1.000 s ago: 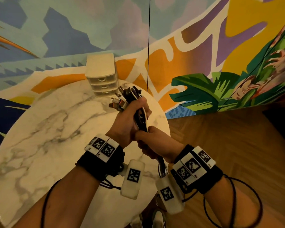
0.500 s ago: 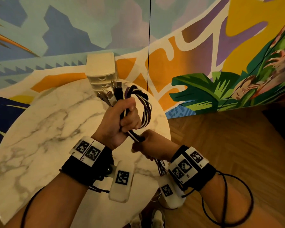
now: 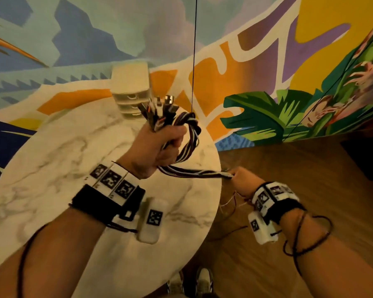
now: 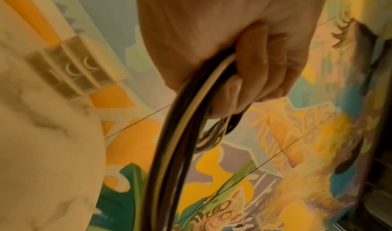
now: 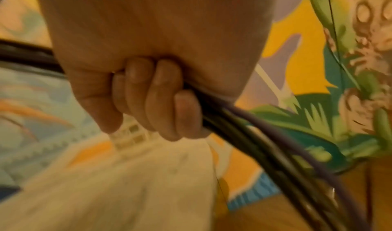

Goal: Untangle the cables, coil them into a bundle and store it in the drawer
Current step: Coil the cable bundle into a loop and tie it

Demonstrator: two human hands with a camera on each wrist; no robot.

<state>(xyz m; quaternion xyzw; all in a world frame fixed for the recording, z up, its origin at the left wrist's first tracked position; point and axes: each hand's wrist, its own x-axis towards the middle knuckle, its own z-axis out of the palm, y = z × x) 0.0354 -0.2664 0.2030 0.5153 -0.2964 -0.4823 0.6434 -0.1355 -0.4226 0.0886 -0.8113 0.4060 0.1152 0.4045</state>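
Note:
A bundle of black, white and purple cables (image 3: 190,136) loops out of my left hand (image 3: 159,145), which grips it in a fist above the far side of the marble table (image 3: 52,168). Their metal plugs (image 3: 159,110) stick up past the knuckles. From the fist the cables (image 3: 194,173) run taut to the right into my right hand (image 3: 243,179), held off the table's right edge and curled round them. Both wrist views show fingers (image 4: 254,76) wrapped round the cables (image 4: 176,150), the right fingers (image 5: 161,100) on the dark cables (image 5: 254,142). A small cream drawer unit (image 3: 130,91) stands behind.
The drawer unit's drawers look closed. A painted mural wall (image 3: 267,61) rises right behind the table. Wooden floor (image 3: 289,168) lies to the right, with loose thin wires (image 3: 230,203) hanging below my right hand. My shoes (image 3: 202,280) show at the table's near edge.
My right hand has slid along the cables, away to the right past the table edge, drawing them taut. My left hand has lifted the coil towards the drawer unit, with a loop now showing.

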